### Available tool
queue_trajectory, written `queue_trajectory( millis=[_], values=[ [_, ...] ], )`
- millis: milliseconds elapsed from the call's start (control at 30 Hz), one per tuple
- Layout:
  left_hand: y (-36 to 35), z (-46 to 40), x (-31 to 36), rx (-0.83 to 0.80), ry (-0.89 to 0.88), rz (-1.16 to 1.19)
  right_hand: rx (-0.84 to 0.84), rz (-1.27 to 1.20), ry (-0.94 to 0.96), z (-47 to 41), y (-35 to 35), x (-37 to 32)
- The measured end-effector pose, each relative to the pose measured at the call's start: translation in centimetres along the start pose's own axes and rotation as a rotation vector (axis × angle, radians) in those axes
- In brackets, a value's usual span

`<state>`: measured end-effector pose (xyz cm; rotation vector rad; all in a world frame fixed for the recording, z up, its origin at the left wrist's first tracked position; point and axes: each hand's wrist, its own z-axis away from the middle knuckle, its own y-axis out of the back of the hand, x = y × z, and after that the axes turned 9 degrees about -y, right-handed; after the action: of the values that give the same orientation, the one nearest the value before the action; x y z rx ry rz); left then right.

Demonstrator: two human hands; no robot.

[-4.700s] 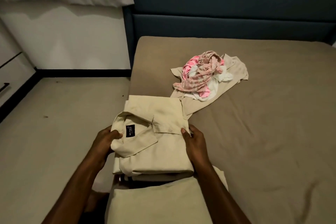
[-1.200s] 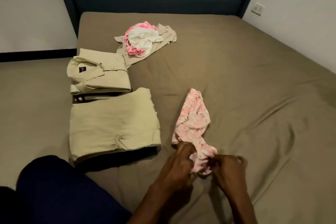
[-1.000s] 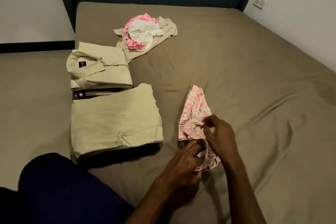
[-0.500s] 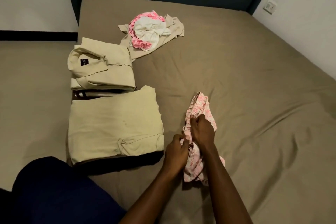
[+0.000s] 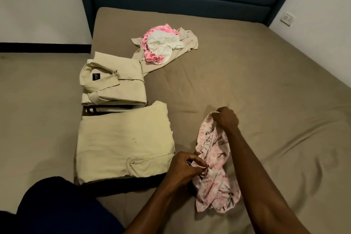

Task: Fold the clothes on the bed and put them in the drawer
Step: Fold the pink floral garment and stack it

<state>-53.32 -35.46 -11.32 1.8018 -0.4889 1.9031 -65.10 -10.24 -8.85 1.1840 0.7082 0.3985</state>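
Lower right of frame: pink patterned garment point(image 5: 214, 169) lies crumpled on the bed point(image 5: 266, 85). My left hand point(image 5: 185, 166) pinches its near edge, fingers closed on the cloth; my right hand point(image 5: 227, 118) is fisted on the far end — both grips shut tight. Left of centre: folded shirt point(image 5: 114, 80) and folded cream garment point(image 5: 123, 142), side by side. Upper centre — unfolded pile point(image 5: 163, 44).

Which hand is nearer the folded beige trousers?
Left. The left hand sits just beside the trousers; the right hand is farther out, gripping the pink garment's far end.
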Motion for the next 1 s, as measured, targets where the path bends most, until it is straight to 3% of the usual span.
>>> queue_trajectory(
  millis=[133,233,333,433,600,733,867,1000],
  values=[
    [2.5,-3.0,2.1,0.089,0.005,-0.231,0.124,-0.271,-0.125,-3.0,4.1,0.9],
    [4.6,-8.1,4.9,-0.003,-0.164,-0.602,0.228,-0.420,-0.182,-4.6,8.7,0.8],
    [6.7,-15.4,10.5,-0.124,-0.376,-1.069,0.356,-0.382,-0.179,-6.3,14.4,0.3],
    [9.3,-21.7,19.4,-0.107,-0.545,-1.270,0.493,-0.379,-0.162,-7.5,20.9,-0.7],
    [10.3,-27.8,29.2,0.059,-0.757,-1.379,0.589,-0.585,-0.049,-8.8,28.9,-1.3],
    [10.0,-28.0,33.5,0.145,-0.921,-1.210,0.656,-0.827,-0.013,-6.8,32.4,-0.7],
    [8.3,-23.5,29.3,0.114,-0.969,-1.079,0.615,-0.949,-0.104,-2.9,28.5,3.8],
    [6.1,-18.0,18.4,0.024,-0.900,-1.088,0.466,-1.004,-0.226,0.0,18.0,12.1]
  ],
)
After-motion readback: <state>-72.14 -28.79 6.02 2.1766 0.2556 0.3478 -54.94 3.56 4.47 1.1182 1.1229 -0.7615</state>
